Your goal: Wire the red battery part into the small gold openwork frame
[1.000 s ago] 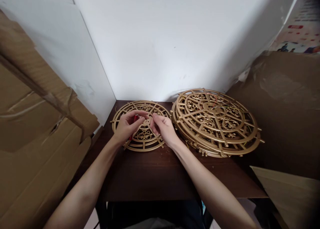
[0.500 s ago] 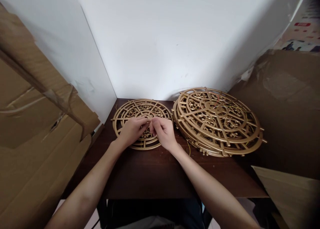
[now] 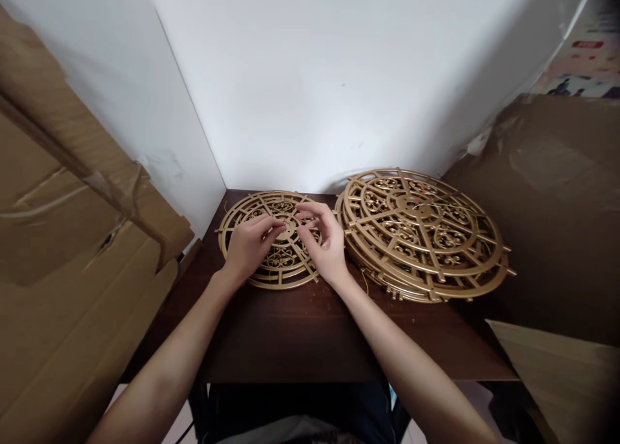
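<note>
A round gold openwork panel (image 3: 287, 282) with scroll ornaments lies flat on the dark brown table (image 3: 295, 340). Over its left part is my left hand (image 3: 247, 243), thumb and forefinger pinched together near the hub. What they hold, if anything, is too small to make out. My right hand (image 3: 329, 245) hovers over the panel's right part, its fingers curved and apart, with nothing visible between them. Both hands cover parts of the panel.
To the right stands a stack of larger gold round panels (image 3: 450, 273), with thin wires on top. A yellow wire (image 3: 365, 284) pokes out beside it. Cardboard (image 3: 72, 289) walls the left side, more cardboard (image 3: 557, 224) the right. A white wall (image 3: 310, 95) closes the back.
My right hand has come away from the left, shifted slightly up and right, and its fingers have spread. The left hand stays pinched, moved slightly up and left.
</note>
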`<state>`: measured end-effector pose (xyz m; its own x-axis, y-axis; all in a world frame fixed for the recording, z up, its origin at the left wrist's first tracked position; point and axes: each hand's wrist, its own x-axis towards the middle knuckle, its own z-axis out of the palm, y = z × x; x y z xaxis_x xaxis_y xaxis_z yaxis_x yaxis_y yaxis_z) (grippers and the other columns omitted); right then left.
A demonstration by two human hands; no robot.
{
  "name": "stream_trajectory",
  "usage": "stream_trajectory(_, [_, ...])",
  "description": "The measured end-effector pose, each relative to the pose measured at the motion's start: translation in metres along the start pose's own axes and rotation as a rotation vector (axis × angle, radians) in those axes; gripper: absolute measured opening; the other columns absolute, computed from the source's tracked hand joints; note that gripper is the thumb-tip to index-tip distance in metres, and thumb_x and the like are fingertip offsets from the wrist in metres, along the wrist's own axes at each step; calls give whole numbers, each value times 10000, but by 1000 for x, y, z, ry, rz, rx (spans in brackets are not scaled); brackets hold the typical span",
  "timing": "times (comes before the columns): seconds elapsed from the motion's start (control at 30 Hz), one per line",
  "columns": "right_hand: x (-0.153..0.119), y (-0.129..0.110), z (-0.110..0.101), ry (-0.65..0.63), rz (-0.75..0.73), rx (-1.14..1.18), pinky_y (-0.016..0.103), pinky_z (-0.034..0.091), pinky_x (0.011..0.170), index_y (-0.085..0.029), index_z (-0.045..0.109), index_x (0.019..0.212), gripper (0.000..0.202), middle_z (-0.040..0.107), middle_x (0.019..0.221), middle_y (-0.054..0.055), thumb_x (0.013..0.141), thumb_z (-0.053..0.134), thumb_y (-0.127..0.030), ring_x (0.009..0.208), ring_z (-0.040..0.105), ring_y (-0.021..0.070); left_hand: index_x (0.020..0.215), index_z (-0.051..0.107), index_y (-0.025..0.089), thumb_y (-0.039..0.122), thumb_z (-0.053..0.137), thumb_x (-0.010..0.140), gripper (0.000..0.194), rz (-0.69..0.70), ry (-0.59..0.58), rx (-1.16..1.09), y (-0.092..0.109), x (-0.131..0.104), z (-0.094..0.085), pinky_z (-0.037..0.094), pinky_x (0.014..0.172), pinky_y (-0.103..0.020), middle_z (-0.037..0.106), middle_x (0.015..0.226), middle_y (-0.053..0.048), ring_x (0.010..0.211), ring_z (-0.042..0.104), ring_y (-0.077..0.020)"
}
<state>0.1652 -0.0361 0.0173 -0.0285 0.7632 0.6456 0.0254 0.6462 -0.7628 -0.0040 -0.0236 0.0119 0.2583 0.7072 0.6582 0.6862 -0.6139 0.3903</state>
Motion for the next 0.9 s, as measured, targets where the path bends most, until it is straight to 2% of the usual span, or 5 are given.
stream_trajectory(0.13, [0, 7, 1, -48, 28, -111, 281, 501, 707, -208, 648, 1009, 174, 636, 968, 50, 857, 568, -179, 852, 603, 152, 847, 679, 170, 265, 590, 892, 137, 36, 27, -34, 1, 0, 0, 414, 599, -232, 663, 721, -24, 611, 554, -119])
stream_trajectory(0.27, [-2, 8, 4, -102, 11, -136, 278, 497, 700, -214, 678, 928, 112, 644, 924, 33, 861, 594, -183, 782, 589, 135, 842, 674, 172, 251, 576, 897, 137, 69, 21, -57, 2, -1, 1, 428, 614, -237, 675, 752, -40, 658, 589, -134])
stream_trajectory(0.53, [-2, 10, 3, -80, 27, -120, 260, 472, 652, -201, 680, 874, 83, 598, 811, 6, 844, 616, -156, 686, 536, 113, 812, 646, 157, 234, 547, 911, 159, 110, -41, -92, 4, -1, 2, 430, 618, -235, 668, 745, -43, 673, 606, -139])
stream_trajectory(0.7, [-1, 11, 3, -70, 52, -117, 258, 461, 640, -196, 664, 863, 64, 584, 791, -1, 841, 614, -164, 663, 521, 110, 828, 650, 158, 242, 539, 915, 164, 105, -74, -102, 1, -2, 4, 435, 626, -242, 669, 750, -44, 675, 603, -141])
stream_trajectory(0.9, [0, 13, 2, -107, 84, -109, 261, 463, 629, -205, 671, 862, 66, 609, 860, 11, 826, 626, -172, 643, 513, 105, 897, 672, 160, 248, 523, 924, 175, 89, -95, -128, 0, -3, 6, 475, 673, -255, 706, 828, -66, 742, 645, -157])
